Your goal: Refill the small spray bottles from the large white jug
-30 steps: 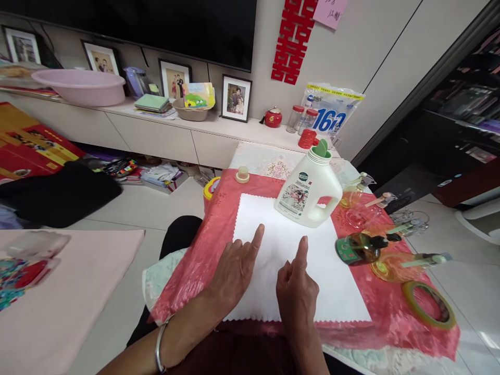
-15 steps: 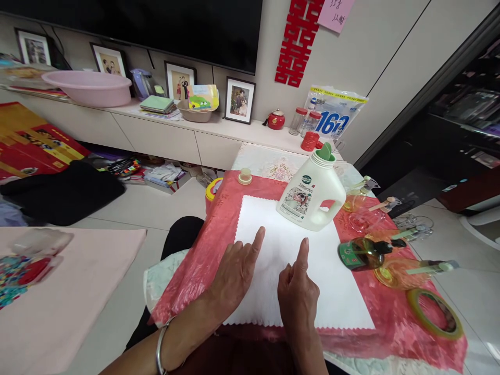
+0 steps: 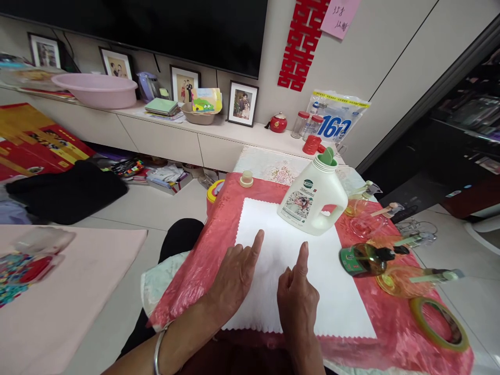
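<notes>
Over a white sheet with scalloped edges, my left hand points forward with its index finger stretched out and its other fingers curled, holding nothing. My right hand makes the same pointing shape to its right, also bare. The two fingertips are apart. Just beyond them a pale green detergent jug stands upright at the sheet's far edge, its green spout showing in the uncapped mouth. A small translucent cap rests at the far left of the red plastic cover.
Along the right side lie a dark green pump bottle, several clear pump bottles and a roll of tape. Behind the table is a low cabinet with a pink basin and photo frames. A pink-covered table is at left.
The view has tilted slightly, so the scene sits a little lower and further right. Both hands keep the same pointing pose; the jug has not moved on the sheet.
</notes>
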Action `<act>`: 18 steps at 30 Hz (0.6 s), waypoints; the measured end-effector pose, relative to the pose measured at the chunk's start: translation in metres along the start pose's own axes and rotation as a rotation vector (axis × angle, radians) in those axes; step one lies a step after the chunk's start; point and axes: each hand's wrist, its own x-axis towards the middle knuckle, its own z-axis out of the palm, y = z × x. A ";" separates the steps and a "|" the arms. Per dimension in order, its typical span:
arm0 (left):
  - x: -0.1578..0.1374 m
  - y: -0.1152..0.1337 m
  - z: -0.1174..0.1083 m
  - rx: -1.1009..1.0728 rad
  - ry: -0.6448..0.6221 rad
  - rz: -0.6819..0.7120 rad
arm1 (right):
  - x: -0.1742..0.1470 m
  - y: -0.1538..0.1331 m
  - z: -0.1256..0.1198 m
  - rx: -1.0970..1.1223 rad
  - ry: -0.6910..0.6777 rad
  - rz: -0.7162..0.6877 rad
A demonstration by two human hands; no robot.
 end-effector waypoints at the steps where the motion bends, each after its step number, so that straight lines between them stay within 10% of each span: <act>1: -0.001 -0.001 0.001 -0.015 -0.009 -0.001 | 0.000 0.000 0.001 0.002 -0.007 0.002; 9: -0.002 -0.006 0.012 -0.055 0.032 -0.037 | 0.012 0.011 0.000 0.163 -0.065 0.036; 18: 0.017 -0.035 0.047 -0.018 -0.028 0.110 | 0.112 0.125 0.023 0.238 0.085 0.354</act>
